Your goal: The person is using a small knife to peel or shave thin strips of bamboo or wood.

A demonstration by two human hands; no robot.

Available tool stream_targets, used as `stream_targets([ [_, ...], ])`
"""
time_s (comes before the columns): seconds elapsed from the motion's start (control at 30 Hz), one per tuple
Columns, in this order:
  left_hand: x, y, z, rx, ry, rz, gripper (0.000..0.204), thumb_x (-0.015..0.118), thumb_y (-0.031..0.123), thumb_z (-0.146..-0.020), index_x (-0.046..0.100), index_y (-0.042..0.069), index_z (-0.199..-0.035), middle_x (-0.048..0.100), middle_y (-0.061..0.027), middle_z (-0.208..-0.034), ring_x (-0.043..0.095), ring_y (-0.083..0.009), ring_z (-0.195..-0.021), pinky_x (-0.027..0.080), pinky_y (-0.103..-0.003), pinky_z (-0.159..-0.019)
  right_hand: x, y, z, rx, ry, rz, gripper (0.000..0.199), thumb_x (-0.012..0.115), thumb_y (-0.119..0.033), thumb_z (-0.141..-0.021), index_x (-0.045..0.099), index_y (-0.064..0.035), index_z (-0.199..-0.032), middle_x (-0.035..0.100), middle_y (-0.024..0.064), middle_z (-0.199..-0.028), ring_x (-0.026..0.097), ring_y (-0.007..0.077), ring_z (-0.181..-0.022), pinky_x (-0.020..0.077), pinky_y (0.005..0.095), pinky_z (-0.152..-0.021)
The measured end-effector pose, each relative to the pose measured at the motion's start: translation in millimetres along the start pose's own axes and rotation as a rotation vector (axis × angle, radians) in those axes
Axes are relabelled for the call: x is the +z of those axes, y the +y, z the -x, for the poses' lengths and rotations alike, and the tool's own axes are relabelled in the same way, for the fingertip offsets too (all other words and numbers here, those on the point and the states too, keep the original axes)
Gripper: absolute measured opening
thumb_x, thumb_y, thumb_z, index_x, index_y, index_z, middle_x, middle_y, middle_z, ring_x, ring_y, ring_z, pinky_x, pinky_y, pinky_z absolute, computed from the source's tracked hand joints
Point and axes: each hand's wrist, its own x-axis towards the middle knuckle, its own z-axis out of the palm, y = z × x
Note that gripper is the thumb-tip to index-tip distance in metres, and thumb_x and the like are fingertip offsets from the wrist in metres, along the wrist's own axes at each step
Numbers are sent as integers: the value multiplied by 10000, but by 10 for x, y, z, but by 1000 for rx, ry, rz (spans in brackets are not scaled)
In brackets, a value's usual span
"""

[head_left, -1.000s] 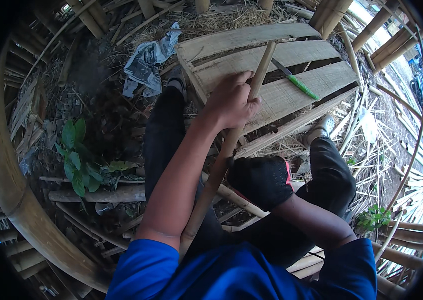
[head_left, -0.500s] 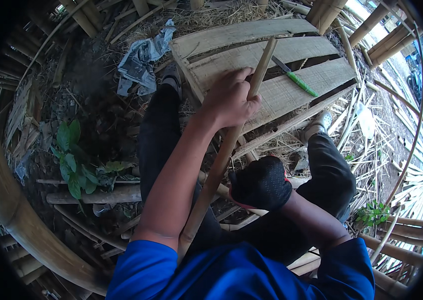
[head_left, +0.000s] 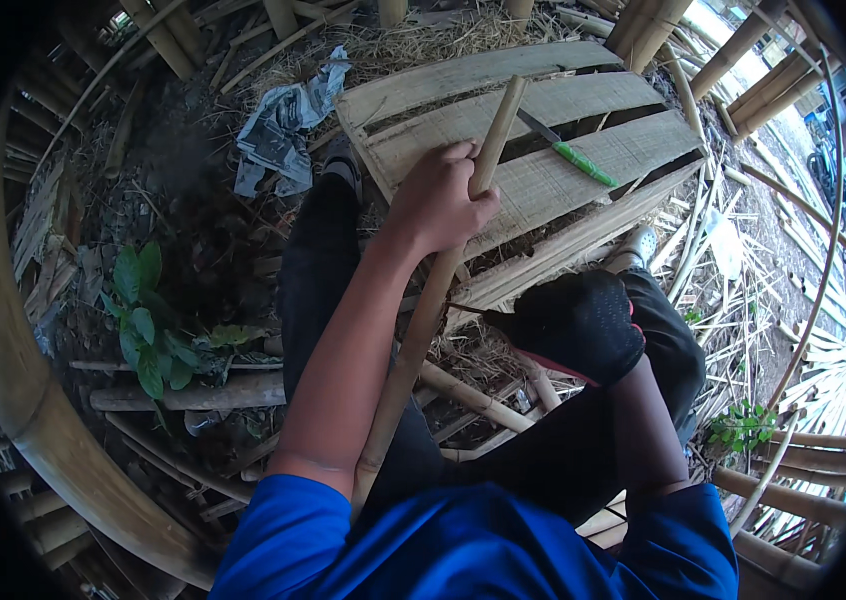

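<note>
A long bamboo pole (head_left: 413,345) slants from beside my left side up over a low wooden slatted table. My bare left hand (head_left: 440,198) is closed around its upper part, near the table's left edge. My right hand (head_left: 578,325), in a black glove with red trim, is closed on a thin dark tool (head_left: 467,308). The tool's narrow tip reaches the pole's right side below my left hand; its handle is hidden in the glove, and I cannot tell its exact kind. On the table slats (head_left: 533,195) lies a knife (head_left: 583,163) with a green handle.
Crumpled newspaper (head_left: 283,125) lies left of the table. A leafy plant (head_left: 148,320) grows at the left, near a thick curved bamboo pole (head_left: 73,450). Bamboo strips (head_left: 813,370) litter the ground at right. Bamboo posts (head_left: 648,30) stand behind the table.
My right hand has moved forward and right, and the thin tool now shows against the pole. My left hand and the pole's top have shifted slightly left.
</note>
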Motion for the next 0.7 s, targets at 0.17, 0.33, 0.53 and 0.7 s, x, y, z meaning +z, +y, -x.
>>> stream_targets([
  [0.17,-48,208,96,151,295,131,403,622,271,-918,609,-51,-1159,536,-208,-1336,476,-346,-1314,406,-428,-1071,-406,130,-245,70,-31,-4,194,756,-328,-766,693,-145,-749,631,49,-678,648,260,-631,500,384,-571],
  [0.33,-288,505,410,431,-139,359,360,638,272,-927,630,-23,-1133,569,-208,-1284,489,-376,-1292,356,-461,-1106,-625,246,-471,-91,-39,91,260,703,-394,-817,710,-138,-857,673,58,-772,688,270,-744,542,389,-642],
  [0.53,-416,396,704,403,-407,318,190,676,108,-885,667,24,-1055,643,-164,-1169,535,-336,-1257,436,-428,-1027,-721,322,-565,146,54,-523,194,711,-263,-871,723,-92,-964,694,58,-885,687,191,-819,550,319,-719],
  [0.7,-363,512,674,208,-387,514,124,530,29,-955,546,10,-833,661,-114,-825,663,-217,-907,491,-304,-749,-494,1054,-528,640,1093,-765,366,699,-379,-915,700,-58,-1089,708,94,-914,655,112,-854,519,251,-791],
])
